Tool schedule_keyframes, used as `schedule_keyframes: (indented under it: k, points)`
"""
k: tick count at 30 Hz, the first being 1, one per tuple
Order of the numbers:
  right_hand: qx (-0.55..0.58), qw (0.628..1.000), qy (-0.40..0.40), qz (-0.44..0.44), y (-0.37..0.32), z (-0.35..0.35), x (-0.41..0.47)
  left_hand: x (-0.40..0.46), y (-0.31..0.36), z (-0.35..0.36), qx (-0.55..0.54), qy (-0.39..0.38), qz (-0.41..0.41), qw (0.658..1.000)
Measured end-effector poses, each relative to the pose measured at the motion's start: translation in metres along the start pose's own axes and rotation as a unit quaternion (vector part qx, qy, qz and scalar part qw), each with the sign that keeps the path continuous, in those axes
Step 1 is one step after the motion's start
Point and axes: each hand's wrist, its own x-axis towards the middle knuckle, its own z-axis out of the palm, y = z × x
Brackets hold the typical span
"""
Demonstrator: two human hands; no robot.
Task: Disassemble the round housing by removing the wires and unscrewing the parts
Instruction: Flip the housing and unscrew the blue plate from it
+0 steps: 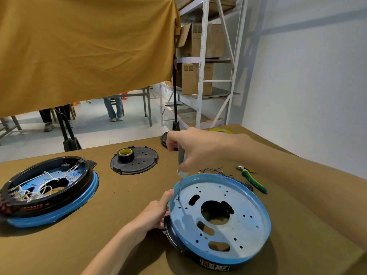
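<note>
A round housing (248,211) with a blue rim and a pale metal plate full of holes lies near the table's front right. My left hand (156,211) grips its left edge, thumb up along the rim. My right hand (190,147) holds a grey-handled screwdriver (181,165) upright. Its tip stands in a hole at the plate's left side. A second round housing (49,187), black on a blue ring, lies at the left with white wires inside. Loose blue and yellow wires (214,171) lie behind the near housing.
A black perforated lid (137,163) with a roll of tape (125,154) on it sits mid-table. Green-handled pliers (252,178) lie at the right. Another black round part (164,138) and a yellow-rimmed object (220,130) are at the far edge. Shelving and people's legs stand beyond.
</note>
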Motion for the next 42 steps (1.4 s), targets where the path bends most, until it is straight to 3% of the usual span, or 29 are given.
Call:
schedule_keyframes:
  k: [2, 4, 7, 10, 13, 17, 19, 23, 26, 29, 32, 36, 42]
  points:
    - [-0.122, 0.990, 0.066, 0.023, 0.000, 0.008, 0.000, 0.001, -0.001, -0.001, 0.001, -0.003, 0.002, 1.000]
    - [-0.137, 0.984, 0.106, 0.042, 0.003, 0.014, 0.002, 0.001, -0.001, -0.001, -0.002, -0.006, 0.003, 1.000]
    - [-0.004, 0.989, 0.141, 0.044, 0.015, 0.014, -0.005, 0.001, 0.000, -0.003, -0.029, -0.012, 0.001, 1.000]
    - [0.154, 0.959, 0.219, 0.089, 0.046, 0.013, -0.028, 0.002, -0.002, -0.008, -0.070, -0.015, 0.002, 0.997]
    - [0.393, 0.861, 0.270, 0.176, 0.085, 0.031, -0.055, 0.006, -0.005, -0.014, -0.090, -0.025, 0.000, 0.996]
    - [0.709, 0.640, 0.122, 0.270, 0.117, 0.081, -0.082, 0.006, -0.006, -0.018, -0.078, -0.019, 0.016, 0.997]
    - [0.733, 0.600, 0.119, 0.299, 0.127, 0.107, -0.088, 0.004, -0.007, -0.022, -0.067, -0.013, 0.030, 0.997]
    - [0.724, 0.544, 0.273, 0.324, 0.145, 0.146, -0.089, 0.002, -0.009, -0.032, -0.089, -0.005, 0.054, 0.995]
    - [0.629, 0.597, 0.359, 0.346, 0.158, 0.165, -0.089, 0.002, -0.012, -0.037, -0.115, 0.005, 0.061, 0.991]
    - [0.457, 0.701, 0.411, 0.361, 0.167, 0.182, -0.098, 0.000, -0.015, -0.042, -0.147, 0.003, 0.040, 0.988]
    - [0.300, 0.792, 0.403, 0.348, 0.171, 0.202, -0.108, -0.003, -0.016, -0.047, -0.176, -0.015, 0.006, 0.984]
    - [0.213, 0.831, 0.377, 0.349, 0.173, 0.213, -0.109, -0.006, -0.013, -0.048, -0.191, -0.038, -0.013, 0.981]
    - [0.174, 0.847, 0.358, 0.351, 0.171, 0.208, -0.108, -0.009, -0.011, -0.046, -0.185, -0.040, -0.009, 0.982]
